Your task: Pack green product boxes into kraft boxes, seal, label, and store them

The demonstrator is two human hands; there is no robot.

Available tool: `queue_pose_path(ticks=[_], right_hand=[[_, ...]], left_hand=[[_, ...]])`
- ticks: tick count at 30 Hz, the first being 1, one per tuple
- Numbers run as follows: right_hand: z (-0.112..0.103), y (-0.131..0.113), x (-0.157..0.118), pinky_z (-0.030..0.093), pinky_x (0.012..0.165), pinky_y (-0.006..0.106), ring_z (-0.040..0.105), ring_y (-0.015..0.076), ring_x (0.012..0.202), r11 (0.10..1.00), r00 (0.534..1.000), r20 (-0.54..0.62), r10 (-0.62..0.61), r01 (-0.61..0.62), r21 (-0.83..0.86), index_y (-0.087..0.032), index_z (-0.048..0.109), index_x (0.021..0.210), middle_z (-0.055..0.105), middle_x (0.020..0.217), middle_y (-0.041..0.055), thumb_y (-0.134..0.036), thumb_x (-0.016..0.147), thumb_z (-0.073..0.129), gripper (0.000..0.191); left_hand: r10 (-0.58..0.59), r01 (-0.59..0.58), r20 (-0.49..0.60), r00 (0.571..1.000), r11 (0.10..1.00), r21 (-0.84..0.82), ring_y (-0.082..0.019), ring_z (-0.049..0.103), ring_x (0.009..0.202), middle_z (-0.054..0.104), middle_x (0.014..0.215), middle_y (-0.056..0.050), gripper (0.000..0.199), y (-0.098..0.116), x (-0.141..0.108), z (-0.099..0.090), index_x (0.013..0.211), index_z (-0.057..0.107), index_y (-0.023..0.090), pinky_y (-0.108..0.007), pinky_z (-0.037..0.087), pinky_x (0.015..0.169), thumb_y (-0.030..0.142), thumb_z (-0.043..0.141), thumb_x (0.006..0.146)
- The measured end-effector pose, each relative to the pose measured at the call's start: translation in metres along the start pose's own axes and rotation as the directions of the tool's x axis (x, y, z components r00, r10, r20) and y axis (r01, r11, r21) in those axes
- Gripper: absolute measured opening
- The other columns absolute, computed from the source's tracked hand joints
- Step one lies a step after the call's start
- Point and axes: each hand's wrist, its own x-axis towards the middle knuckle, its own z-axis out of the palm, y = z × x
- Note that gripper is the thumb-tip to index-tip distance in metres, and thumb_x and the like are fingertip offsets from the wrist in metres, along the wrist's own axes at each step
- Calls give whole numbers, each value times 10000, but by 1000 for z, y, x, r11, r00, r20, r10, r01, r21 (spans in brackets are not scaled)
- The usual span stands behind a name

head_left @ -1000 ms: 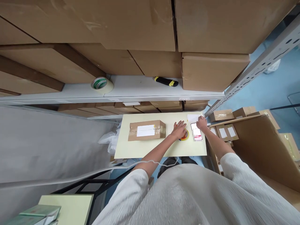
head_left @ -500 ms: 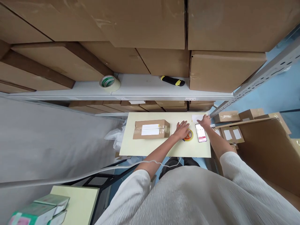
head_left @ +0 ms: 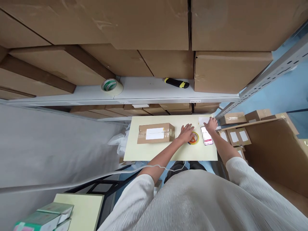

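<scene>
My left hand (head_left: 186, 133) lies on the pale yellow table with its fingers apart. Beside its palm is a round yellow, orange and blue item (head_left: 193, 138), perhaps a tape roll, partly covered by the hand. A bit of orange shows near the fingertips. My right hand (head_left: 211, 124) rests at the table's far right corner, thumb stretched out to the left by a white sheet of paper (head_left: 202, 120). Just below that thumb lies a phone (head_left: 207, 136) with its screen lit. Left of my left hand sits a taped cardboard box (head_left: 141, 134) bearing a white label (head_left: 155, 133).
Above the table, a shelf (head_left: 144, 86) holds a tape roll (head_left: 112, 86), a black and yellow utility knife (head_left: 176, 82) and large cartons (head_left: 232, 70). Labelled boxes (head_left: 238, 136) and a big open carton (head_left: 274, 154) stand to the right. A white cable (head_left: 96, 178) crosses at lower left.
The view has shifted very slightly. Both hands stay in nearly the same places, and the box and phone have not visibly moved on the table.
</scene>
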Motion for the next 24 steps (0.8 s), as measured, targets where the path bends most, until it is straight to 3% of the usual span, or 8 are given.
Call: queue_pose_path(ticks=[4, 10, 17, 20, 24], right_hand=[[-4, 6, 2, 391, 1154, 436, 477, 362, 1417, 998, 999, 18, -27, 26, 52, -141, 519, 1481, 522, 1520, 226, -268, 1033, 491, 467], [-10, 20, 11, 436, 1090, 378, 598, 317, 1266, 980, 1000, 15, -19, 15, 199, -122, 563, 1434, 611, 1420, 218, -99, 945, 438, 505], [-30, 20, 10, 487, 1012, 375, 655, 316, 1216, 936, 996, 26, 84, -88, 342, -158, 533, 1493, 721, 1290, 167, -127, 941, 457, 558], [-45, 21, 5, 490, 1043, 365, 664, 307, 1207, 926, 1000, 5, 12, -13, 378, -161, 534, 1533, 755, 1177, 132, -176, 947, 464, 590], [-66, 26, 1, 512, 1028, 363, 696, 301, 1117, 921, 996, 46, -75, 52, 386, -164, 677, 1420, 779, 1058, 104, -208, 918, 477, 542]], left_hand=[[3, -2, 7, 1000, 1000, -7, -322, 193, 1708, 305, 1813, -119, 551, 0, 1, -1, 1627, 476, 247, -608, 128, 1382, 370, 451, 1091], [5, -5, -3, 1000, 1000, -14, -333, 229, 1696, 336, 1802, -111, 553, -1, 0, 2, 1621, 492, 265, -624, 141, 1376, 353, 468, 1075], [21, -21, 0, 1000, 1000, -16, -330, 229, 1696, 332, 1803, -113, 544, 0, 4, -3, 1617, 494, 265, -610, 151, 1377, 354, 462, 1082], [36, -37, -19, 999, 999, -25, -335, 261, 1685, 357, 1792, -113, 549, 8, 13, -9, 1620, 500, 271, -610, 187, 1369, 345, 472, 1076], [65, -67, -52, 997, 997, -40, -320, 316, 1664, 404, 1772, -89, 553, 23, 29, -17, 1623, 506, 291, -567, 246, 1360, 352, 495, 1073]])
